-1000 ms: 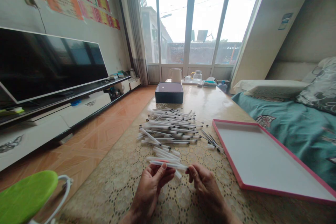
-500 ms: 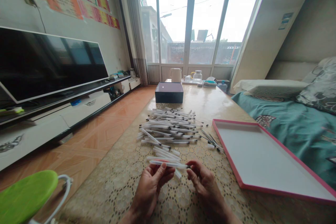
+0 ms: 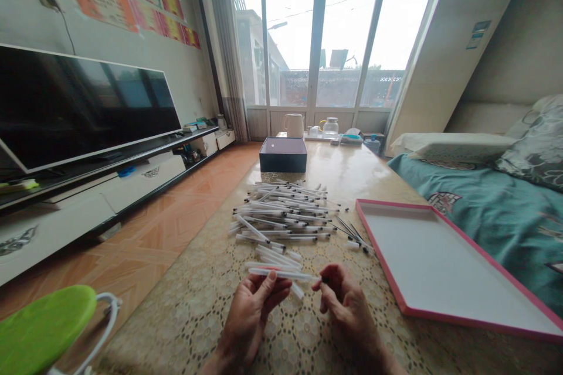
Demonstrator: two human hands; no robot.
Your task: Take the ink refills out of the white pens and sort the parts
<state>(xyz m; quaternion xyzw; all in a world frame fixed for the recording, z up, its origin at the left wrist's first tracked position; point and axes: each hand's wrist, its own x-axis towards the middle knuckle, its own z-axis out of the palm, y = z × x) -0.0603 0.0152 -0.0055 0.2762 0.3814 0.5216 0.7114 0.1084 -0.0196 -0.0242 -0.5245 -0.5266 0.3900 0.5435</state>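
Note:
My left hand (image 3: 259, 293) is closed around a white, translucent pen (image 3: 285, 274), which lies nearly level with its tip end to the right. At that end, my right hand (image 3: 338, 293) pinches a small black end piece (image 3: 324, 280), mostly covered by the fingers. Whether it is joined to a refill inside the barrel I cannot tell. Just beyond the left hand lie several loose white barrels (image 3: 278, 256), and a short white cap (image 3: 297, 290) shows below the held pen. Farther back, a heap of white pens with black ends (image 3: 285, 211) spreads over the table.
Thin dark refills (image 3: 349, 229) lie right of the heap. A pink-rimmed white tray (image 3: 398, 299) takes up the table's right side. Behind the heap stands a dark blue box (image 3: 282, 163), with a kettle (image 3: 294, 125) and glass jug (image 3: 331, 128) farther back. A green stool (image 3: 48, 328) is at left.
My right hand has shifted slightly right with the black end piece, widening the gap from the left hand. The left hand has barely moved and still grips the pen.

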